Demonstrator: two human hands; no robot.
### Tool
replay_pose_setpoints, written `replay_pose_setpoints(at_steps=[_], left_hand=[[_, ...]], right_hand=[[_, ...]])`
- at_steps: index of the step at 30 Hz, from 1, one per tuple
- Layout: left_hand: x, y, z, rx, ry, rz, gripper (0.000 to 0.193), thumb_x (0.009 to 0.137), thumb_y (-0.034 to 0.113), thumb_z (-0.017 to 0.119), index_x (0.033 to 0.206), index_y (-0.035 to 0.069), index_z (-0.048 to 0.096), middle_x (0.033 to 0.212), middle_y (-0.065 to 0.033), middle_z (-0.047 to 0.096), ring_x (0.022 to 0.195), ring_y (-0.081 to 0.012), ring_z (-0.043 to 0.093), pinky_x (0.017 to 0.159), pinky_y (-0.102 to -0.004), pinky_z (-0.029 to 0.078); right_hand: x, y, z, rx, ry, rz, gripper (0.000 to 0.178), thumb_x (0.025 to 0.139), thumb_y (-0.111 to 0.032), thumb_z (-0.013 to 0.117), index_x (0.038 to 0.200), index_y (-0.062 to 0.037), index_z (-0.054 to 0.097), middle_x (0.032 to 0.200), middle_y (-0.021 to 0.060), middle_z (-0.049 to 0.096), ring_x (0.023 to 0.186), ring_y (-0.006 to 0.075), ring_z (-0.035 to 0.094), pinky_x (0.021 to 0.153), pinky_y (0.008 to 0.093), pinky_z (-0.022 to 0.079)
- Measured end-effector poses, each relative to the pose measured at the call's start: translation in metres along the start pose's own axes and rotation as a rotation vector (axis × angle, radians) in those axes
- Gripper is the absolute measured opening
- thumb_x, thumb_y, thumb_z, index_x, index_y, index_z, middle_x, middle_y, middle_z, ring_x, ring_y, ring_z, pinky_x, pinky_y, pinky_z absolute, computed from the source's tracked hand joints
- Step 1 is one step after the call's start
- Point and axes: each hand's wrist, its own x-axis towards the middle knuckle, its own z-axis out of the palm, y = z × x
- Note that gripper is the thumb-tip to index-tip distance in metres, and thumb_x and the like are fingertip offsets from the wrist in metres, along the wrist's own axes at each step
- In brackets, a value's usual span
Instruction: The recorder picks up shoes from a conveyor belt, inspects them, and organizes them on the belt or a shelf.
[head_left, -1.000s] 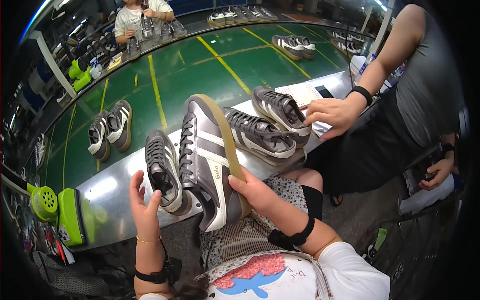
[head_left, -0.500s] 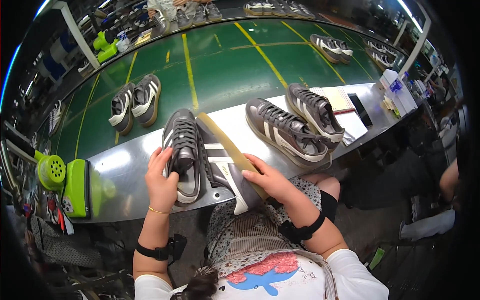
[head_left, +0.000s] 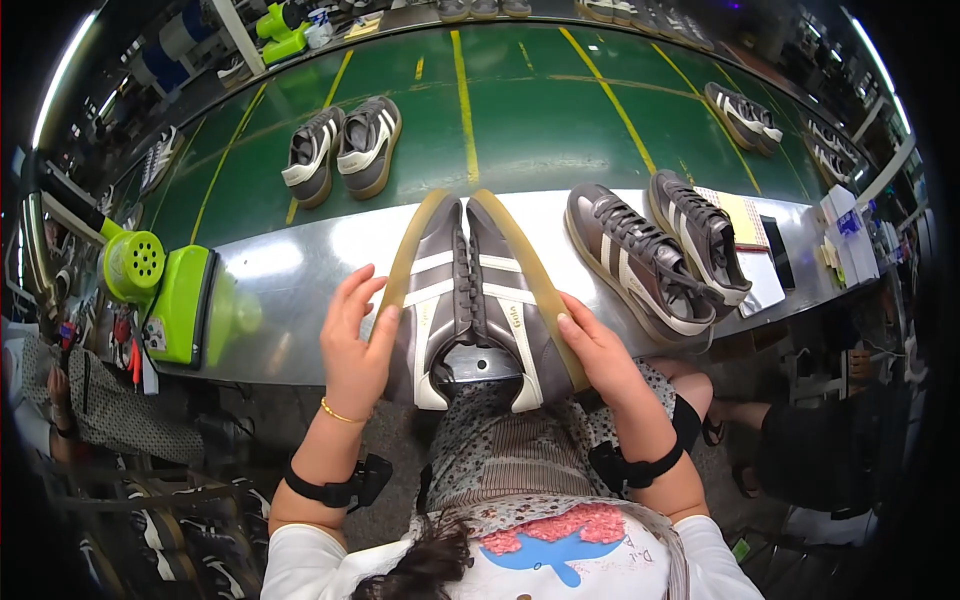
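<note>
Two grey sneakers with white stripes and gum soles lie on their sides at the metal table's front edge, laces facing each other and toes pointing away. My left hand [head_left: 357, 338] rests along the sole of the left sneaker [head_left: 423, 295], thumb against it and fingers spread. Against the sole of the right sneaker [head_left: 516, 300], my right hand [head_left: 596, 345] is closed, its thumb on the sole edge and its other fingers partly hidden. Another matching pair, the nearer shoe [head_left: 640, 262] and the farther shoe [head_left: 700, 235], stands upright to the right.
A green conveyor belt [head_left: 540, 130] with yellow lines runs beyond the metal table [head_left: 275, 285]. It carries another pair of sneakers [head_left: 340, 150]. A lime-green machine [head_left: 180, 305] stands at the left. At the right lie a notepad [head_left: 742, 220], a dark phone [head_left: 786, 250] and a white box [head_left: 848, 235].
The left sneaker, upright before, is tipped onto its side. Both sneakers are now turned laces to laces, toes aligned. My head view has shifted, moving the surroundings right and up.
</note>
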Motion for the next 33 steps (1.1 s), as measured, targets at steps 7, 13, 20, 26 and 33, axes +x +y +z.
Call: replay_pose_setpoints(at_steps=[7,13,20,26,33], left_hand=[[-0.009,-0.043,-0.009,-0.555,-0.213,-0.552,0.045,0.094,0.029,0.048,0.127,-0.002,0.046,0.123,-0.0108,0.052,0.11,-0.0152,0.048,0.092,-0.0277,0.038],[-0.016,-0.04,-0.004,-0.828,-0.268,-0.682,0.048,0.094,0.029,0.048,0.132,0.0,0.04,0.122,-0.0086,0.052,0.109,-0.014,0.049,0.09,-0.0266,0.04],[-0.012,-0.04,-0.008,-1.157,-0.238,-0.701,0.044,0.097,0.024,0.037,0.134,0.0,0.034,0.126,-0.0117,0.05,0.112,-0.0181,0.05,0.095,-0.032,0.042],[-0.02,-0.048,0.026,-0.213,-0.105,-0.378,0.041,0.09,0.007,0.045,0.13,0.002,0.04,0.115,-0.0156,0.053,0.097,-0.0246,0.055,0.086,-0.034,0.044],[-0.033,-0.058,0.054,0.011,0.013,-0.072,0.04,0.083,-0.002,0.045,0.123,0.0,0.047,0.099,-0.0162,0.055,0.089,-0.0301,0.056,0.082,-0.0372,0.044]], right_hand=[[-0.003,-0.004,0.004,-0.15,0.059,-0.003,0.048,0.093,-0.029,0.049,0.133,-0.005,0.039,0.121,0.0107,0.053,0.113,0.0172,0.046,0.096,0.0295,0.034],[-0.001,0.001,0.008,-0.025,0.075,-0.048,0.047,0.092,-0.027,0.05,0.132,-0.004,0.04,0.123,0.0126,0.051,0.114,0.0175,0.046,0.097,0.029,0.034],[0.002,-0.002,0.008,0.323,0.104,0.007,0.047,0.096,-0.026,0.044,0.134,-0.0006,0.034,0.124,0.0126,0.05,0.113,0.017,0.048,0.096,0.0294,0.036],[0.036,0.014,0.013,0.122,0.166,-0.041,0.038,0.096,-0.019,0.039,0.127,0.0005,0.044,0.119,0.0152,0.054,0.11,0.0229,0.052,0.091,0.0322,0.041],[0.04,0.031,0.01,-0.591,0.285,-0.314,0.03,0.088,-0.01,0.048,0.117,-0.0006,0.052,0.1,0.0191,0.058,0.093,0.0329,0.056,0.082,0.0361,0.044]])
